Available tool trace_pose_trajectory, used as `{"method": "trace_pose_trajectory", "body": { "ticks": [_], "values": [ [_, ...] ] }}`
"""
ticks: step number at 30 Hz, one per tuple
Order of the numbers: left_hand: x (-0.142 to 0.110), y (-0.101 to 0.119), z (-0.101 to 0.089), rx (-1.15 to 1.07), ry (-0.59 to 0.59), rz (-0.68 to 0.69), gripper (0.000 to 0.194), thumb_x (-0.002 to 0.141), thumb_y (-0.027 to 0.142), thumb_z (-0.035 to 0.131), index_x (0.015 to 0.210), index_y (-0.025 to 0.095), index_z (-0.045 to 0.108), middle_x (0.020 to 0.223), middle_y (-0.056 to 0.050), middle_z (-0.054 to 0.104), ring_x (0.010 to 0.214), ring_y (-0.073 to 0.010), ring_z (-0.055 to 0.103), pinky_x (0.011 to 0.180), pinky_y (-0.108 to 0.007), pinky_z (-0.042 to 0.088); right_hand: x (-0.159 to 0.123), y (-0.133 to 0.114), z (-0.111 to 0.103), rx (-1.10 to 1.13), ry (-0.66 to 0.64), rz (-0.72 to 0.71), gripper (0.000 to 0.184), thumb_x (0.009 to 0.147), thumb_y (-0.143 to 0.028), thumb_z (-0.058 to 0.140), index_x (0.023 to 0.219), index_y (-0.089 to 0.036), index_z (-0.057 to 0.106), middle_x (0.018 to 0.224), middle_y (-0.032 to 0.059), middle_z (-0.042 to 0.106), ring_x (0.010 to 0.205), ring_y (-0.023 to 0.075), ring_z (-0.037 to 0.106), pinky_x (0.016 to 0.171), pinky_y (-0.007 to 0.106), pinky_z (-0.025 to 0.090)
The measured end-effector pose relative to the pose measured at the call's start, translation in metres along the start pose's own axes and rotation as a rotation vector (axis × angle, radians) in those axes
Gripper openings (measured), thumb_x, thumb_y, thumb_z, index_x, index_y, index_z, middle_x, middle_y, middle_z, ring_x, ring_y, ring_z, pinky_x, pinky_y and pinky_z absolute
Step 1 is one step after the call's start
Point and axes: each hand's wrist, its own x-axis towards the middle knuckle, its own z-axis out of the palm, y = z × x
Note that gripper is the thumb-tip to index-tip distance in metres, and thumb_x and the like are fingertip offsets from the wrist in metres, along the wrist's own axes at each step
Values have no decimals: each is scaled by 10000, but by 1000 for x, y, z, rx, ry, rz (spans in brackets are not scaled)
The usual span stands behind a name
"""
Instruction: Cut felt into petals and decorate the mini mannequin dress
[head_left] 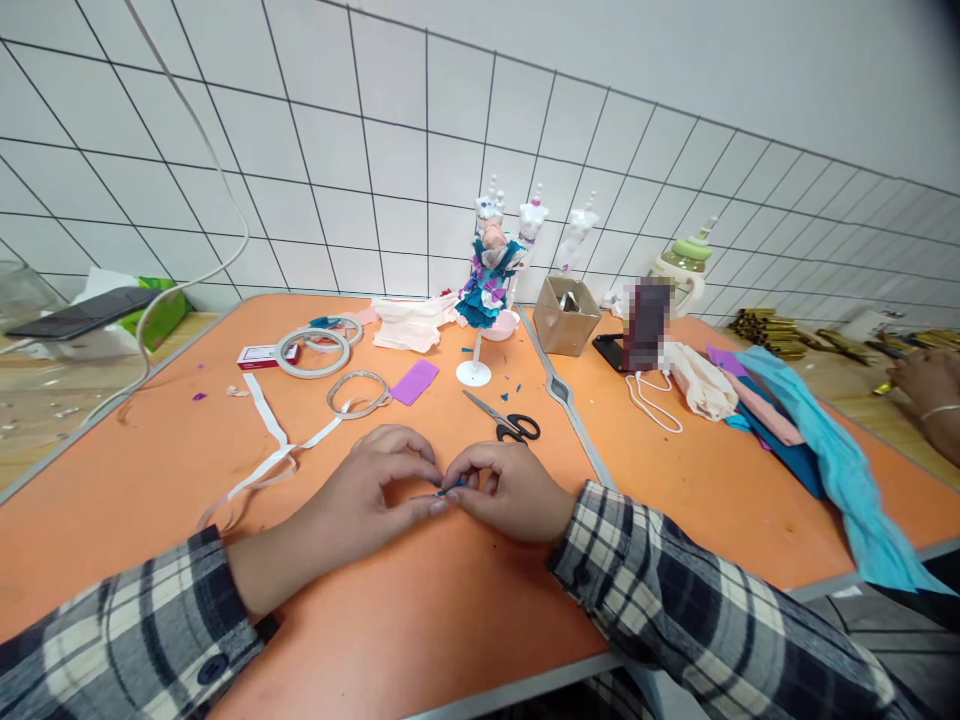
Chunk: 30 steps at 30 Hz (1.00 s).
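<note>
Close above the orange table [337, 610], my right hand [510, 490] pinches a small dark blue strip of crepe paper [450, 488] between thumb and fingers. My left hand [375, 480] meets it from the other side, its thumb and forefinger closing on the strip's left end. Most of the strip is hidden by the fingers. Just beyond the hands lie black-handled scissors [516, 424], blades partly apart. A small dress form [489, 275] in teal and purple crepe paper stands upright on a white round base behind them.
Tape rolls [313, 352], loose white tape [266, 465] and a purple paper piece [415, 382] lie left. A cardboard box [567, 315], a phone [646, 325] and crepe strips [817, 430] are at right. A co-worker's hand [930, 390] shows at the right edge.
</note>
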Motion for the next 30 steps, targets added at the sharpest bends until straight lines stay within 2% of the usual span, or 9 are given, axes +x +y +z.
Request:
{"method": "trace_pose_trajectory", "body": {
  "ticks": [4, 8, 12, 15, 17, 21, 24, 26, 30],
  "values": [
    [-2, 5, 3, 93, 43, 126, 120, 888, 271, 620, 847, 241, 729, 908, -30, 699, 935, -197, 613, 871, -350, 432, -2, -2, 3, 32, 8, -32, 60, 768, -151, 657, 806, -171, 698, 762, -10, 674, 611, 81, 555, 577, 187, 437],
    [-1, 3, 1, 88, 84, 92, 145, 895, 271, 599, 831, 239, 725, 859, -27, 712, 904, -196, 628, 845, -344, 454, 1, 3, -15, -24, 31, -19, 163, 834, -193, 595, 968, -166, 684, 814, 13, 677, 689, 112, 594, 602, 210, 451],
    [0, -3, -3, -48, 159, -126, 173, 872, 340, 607, 809, 218, 712, 886, -41, 715, 867, -193, 646, 812, -320, 499, 5, 19, -45, -654, 232, 100, 248, 882, -205, 543, 1097, -163, 658, 965, 95, 655, 919, 216, 582, 786, 327, 447],
    [-1, -8, -4, -201, 171, -257, 222, 854, 392, 619, 754, 207, 691, 877, -35, 706, 813, -183, 638, 767, -295, 510, 5, 27, -56, -942, 72, 199, 263, 900, -245, 550, 1132, -168, 646, 967, 133, 651, 948, 264, 582, 770, 349, 438],
    [-3, -11, -4, -322, 176, -339, 246, 837, 416, 634, 727, 201, 679, 821, -26, 689, 755, -174, 615, 712, -280, 504, 2, 25, -55, -1021, -42, 216, 267, 902, -218, 549, 1154, -176, 626, 941, 134, 661, 920, 263, 599, 718, 330, 437],
    [-4, -13, 0, -712, 261, -532, 215, 784, 408, 698, 817, 196, 708, 806, -30, 691, 759, -175, 607, 689, -274, 491, -4, 13, -48, -1124, -129, 277, 262, 895, -118, 498, 1131, -144, 608, 908, 148, 673, 825, 258, 642, 598, 306, 412],
    [-2, -13, 2, -1081, 314, -558, 135, 762, 320, 730, 784, 187, 724, 807, -34, 689, 813, -161, 612, 760, -263, 501, -5, 7, -46, -1098, -123, 364, 146, 897, -143, 483, 939, -147, 623, 865, 144, 677, 726, 247, 658, 550, 299, 383],
    [0, -13, 1, -1275, 344, -549, 74, 763, 257, 727, 745, 186, 717, 774, -19, 667, 807, -140, 606, 787, -253, 509, -4, 7, -46, -1003, -57, 359, 125, 889, -174, 502, 967, -156, 597, 824, 124, 682, 711, 241, 657, 556, 291, 379],
    [2, -15, -4, -1469, 394, -565, 49, 791, 199, 698, 743, 189, 695, 758, -1, 634, 820, -132, 599, 827, -278, 527, 0, 7, -38, -448, 10, 237, 318, 832, -201, 589, 1135, -199, 493, 787, 16, 651, 708, 169, 624, 591, 244, 397]
  ]
}}
